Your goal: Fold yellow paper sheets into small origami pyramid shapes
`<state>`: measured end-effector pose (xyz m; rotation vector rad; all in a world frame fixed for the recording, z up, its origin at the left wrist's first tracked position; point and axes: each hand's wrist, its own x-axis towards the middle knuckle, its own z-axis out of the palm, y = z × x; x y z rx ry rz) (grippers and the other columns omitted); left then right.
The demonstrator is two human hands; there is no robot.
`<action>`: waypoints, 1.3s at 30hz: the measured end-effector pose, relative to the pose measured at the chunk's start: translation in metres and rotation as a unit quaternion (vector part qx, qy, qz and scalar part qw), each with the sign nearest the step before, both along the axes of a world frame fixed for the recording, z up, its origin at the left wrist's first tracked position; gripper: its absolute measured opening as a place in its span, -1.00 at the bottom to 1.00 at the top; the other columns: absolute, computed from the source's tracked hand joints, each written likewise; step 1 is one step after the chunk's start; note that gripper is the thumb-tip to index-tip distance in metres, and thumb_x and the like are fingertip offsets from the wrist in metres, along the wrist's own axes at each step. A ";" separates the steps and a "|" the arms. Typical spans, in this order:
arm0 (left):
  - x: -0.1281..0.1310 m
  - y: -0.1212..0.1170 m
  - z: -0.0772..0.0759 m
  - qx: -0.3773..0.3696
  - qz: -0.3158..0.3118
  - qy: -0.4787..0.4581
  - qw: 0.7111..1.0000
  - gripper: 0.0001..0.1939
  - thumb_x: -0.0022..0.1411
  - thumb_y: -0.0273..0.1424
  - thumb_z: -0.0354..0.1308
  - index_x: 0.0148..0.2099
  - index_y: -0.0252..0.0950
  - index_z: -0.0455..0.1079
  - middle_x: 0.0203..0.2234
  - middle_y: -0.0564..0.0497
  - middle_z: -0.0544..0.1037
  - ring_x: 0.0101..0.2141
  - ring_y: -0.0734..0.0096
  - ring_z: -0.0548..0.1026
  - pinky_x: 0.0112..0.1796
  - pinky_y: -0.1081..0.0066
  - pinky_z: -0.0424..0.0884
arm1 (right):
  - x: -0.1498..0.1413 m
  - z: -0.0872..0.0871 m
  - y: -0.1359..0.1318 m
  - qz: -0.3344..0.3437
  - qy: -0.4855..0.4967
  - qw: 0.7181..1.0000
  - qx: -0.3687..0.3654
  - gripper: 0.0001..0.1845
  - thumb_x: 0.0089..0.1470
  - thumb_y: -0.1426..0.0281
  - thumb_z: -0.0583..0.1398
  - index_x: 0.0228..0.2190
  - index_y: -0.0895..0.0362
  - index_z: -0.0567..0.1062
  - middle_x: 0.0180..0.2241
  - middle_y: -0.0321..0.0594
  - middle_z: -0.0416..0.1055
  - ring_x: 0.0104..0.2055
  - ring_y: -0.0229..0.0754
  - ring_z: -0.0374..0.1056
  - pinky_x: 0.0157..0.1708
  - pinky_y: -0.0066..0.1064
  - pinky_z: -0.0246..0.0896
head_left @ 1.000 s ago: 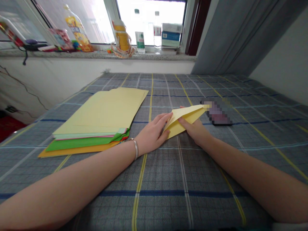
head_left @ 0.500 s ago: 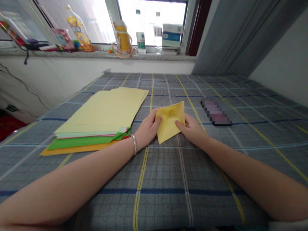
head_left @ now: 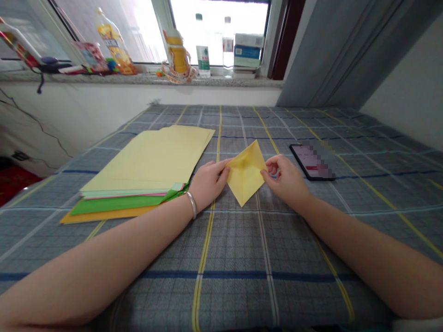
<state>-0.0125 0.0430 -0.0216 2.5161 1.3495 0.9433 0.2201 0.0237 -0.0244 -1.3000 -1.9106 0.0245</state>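
At the far left, a clear plastic bottle with a yellow-orange label stands on the stone window sill, at about 11 o'clock from the hands. Below the sill, a stack of coloured paper lies on a grey plaid cloth at 9 o'clock, with pale yellow sheets on top and green and orange edges showing beneath. Just right of the stack, the left hand, a silver bangle on its wrist, is closed on the left corner of a folded yellow paper, thumb on top and fingers along the edge. That paper, a diamond with one point toward 6 o'clock and another toward 12, lies on the cloth between the two hands, near the middle of the view. The right hand sits at its 3 o'clock side with fingers curled, thumb and forefinger at the right edge - whether they grip the paper or only touch it, I cannot tell. Further right, just beside that hand, lies a smartphone, its screen lit and partly pixelated - a grey curtain hangs beyond it at about 1 o'clock.
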 end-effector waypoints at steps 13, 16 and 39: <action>0.002 0.003 -0.006 -0.070 -0.006 -0.066 0.995 -0.59 0.23 -0.42 -0.02 0.13 -0.20 0.33 -0.34 0.04 0.54 -0.43 0.41 0.45 -0.37 0.42 0.37 | -0.003 0.005 -0.001 -0.008 0.002 0.999 -0.032 -0.91 0.07 0.36 0.14 -0.46 0.07 0.35 -0.50 -0.29 0.30 -0.45 -0.23 0.23 -0.48 -0.39 0.07; -0.001 0.006 -0.009 -0.091 0.006 -0.090 0.992 -0.55 0.20 -0.45 -0.01 0.14 -0.20 0.30 -0.47 0.09 0.48 -0.52 0.46 0.39 -0.44 0.45 0.32 | 0.000 0.010 -0.002 -0.050 -0.036 0.996 -0.070 -0.90 0.01 0.36 0.17 -0.50 0.07 0.34 -0.53 -0.31 0.34 -0.47 -0.23 0.25 -0.50 -0.39 0.02; -0.003 0.002 -0.005 0.041 -0.043 0.172 0.983 -0.62 0.28 -0.42 0.01 0.13 -0.23 0.35 -0.09 -0.01 0.57 -0.23 0.27 0.48 -0.10 0.23 0.32 | 0.014 0.013 -0.008 0.048 -0.315 0.948 -0.016 -0.93 0.07 0.41 0.14 -0.34 0.11 0.41 -0.35 -0.24 0.46 -0.30 -0.17 0.34 -0.39 -0.37 0.05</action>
